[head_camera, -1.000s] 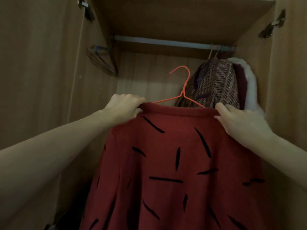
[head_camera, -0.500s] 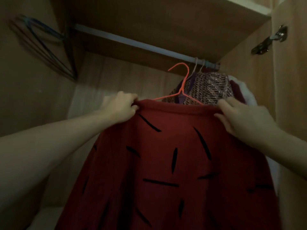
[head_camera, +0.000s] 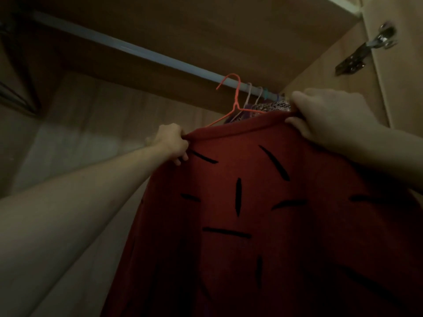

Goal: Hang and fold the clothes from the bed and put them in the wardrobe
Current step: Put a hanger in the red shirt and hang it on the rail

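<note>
At centre frame, the left hand [head_camera: 171, 143] and right hand [head_camera: 325, 117] each pinch a shoulder of the soft, limp red garment with black dashes [head_camera: 251, 213], its orange wire hanger [head_camera: 235, 104] hooking the pale wardrobe rail [head_camera: 137, 51]; shoulders likely offer the surest hold.

The red cloth garment with black dashes [head_camera: 263, 213] looks matt and soft. The thin orange wire hanger [head_camera: 235, 104] hooks a smooth pale rail [head_camera: 128, 50]. Far wardrobe panels [head_camera: 206, 26] are matt wood.
</note>
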### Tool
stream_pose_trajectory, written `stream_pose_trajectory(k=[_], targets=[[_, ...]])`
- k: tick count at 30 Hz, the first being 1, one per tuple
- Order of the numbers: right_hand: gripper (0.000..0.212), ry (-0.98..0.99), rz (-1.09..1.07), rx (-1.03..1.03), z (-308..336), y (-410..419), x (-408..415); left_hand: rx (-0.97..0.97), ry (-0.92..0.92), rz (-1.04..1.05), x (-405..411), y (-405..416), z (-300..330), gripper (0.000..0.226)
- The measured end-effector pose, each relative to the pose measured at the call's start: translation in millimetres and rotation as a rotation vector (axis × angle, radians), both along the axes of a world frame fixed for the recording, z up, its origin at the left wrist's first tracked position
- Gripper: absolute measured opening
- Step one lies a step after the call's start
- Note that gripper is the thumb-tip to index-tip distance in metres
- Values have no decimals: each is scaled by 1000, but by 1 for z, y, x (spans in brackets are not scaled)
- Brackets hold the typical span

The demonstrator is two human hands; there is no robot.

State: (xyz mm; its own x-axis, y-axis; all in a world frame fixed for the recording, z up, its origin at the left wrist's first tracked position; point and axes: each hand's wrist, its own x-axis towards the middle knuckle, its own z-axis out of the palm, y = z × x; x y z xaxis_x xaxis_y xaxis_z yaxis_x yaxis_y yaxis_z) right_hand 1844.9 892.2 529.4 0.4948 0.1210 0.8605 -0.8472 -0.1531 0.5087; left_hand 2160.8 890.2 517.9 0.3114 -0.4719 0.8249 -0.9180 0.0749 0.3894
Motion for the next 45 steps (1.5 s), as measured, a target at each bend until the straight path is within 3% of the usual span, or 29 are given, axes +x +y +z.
stream_pose_trajectory(k=[7,12,15,19,27,34,36,40,42,45], targets=[[22,-17,-7,-67,52,-2,7,-211,98,-54,-12,-38,38,15],[22,-185,36,37,84,-4,19,-452,260,-340,-41,-58,36,37],[20,-270,33,108,99,-14,33,-384,170,-439,-45,-78,28,41],[21,-382,24,138,118,-20,53,-257,-31,-409,-31,-97,29,43],[19,-459,-81,287,127,-53,82,-47,38,-536,-17,-141,20,50],[25,-373,-202,139,94,-52,85,-68,10,-570,-34,-169,-8,66],[42,-325,-322,203,79,-49,92,-42,32,-609,-41,-173,-11,78],[118,-225,-632,387,53,-73,94,26,39,-739,-50,-193,-10,103],[134,-218,-700,369,44,-94,82,71,28,-768,-52,-205,-11,108],[139,-251,-702,323,39,-121,66,116,-21,-692,-63,-223,-11,115]])
